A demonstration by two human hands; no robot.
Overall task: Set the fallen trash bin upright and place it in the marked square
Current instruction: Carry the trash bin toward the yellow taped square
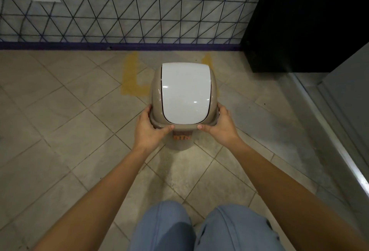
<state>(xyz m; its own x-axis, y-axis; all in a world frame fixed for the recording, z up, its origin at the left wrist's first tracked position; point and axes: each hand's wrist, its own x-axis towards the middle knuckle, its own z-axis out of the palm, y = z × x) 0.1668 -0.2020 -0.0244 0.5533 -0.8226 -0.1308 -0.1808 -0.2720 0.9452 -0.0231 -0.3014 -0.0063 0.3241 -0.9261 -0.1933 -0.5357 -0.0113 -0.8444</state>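
Taupe plastic bin [183, 99], upright, held by both hands short of the square.
Left hand [148, 129] and right hand [220, 127] clasp the rim, thumbs in front; carry it level. Long axis vertical, white lid [185, 93] facing up. It seems airborne, nearer than the yellow square [130, 79] by the wall.

Both hands, left hand [148, 129] and right hand [220, 126], grip the upright trash bin [185, 95] by its rim. Yellow floor markings [130, 79] show just behind it.

Dim, sharp view — glare spots on the white lid [185, 93], blackness at two o'clock, edges bowed outward.
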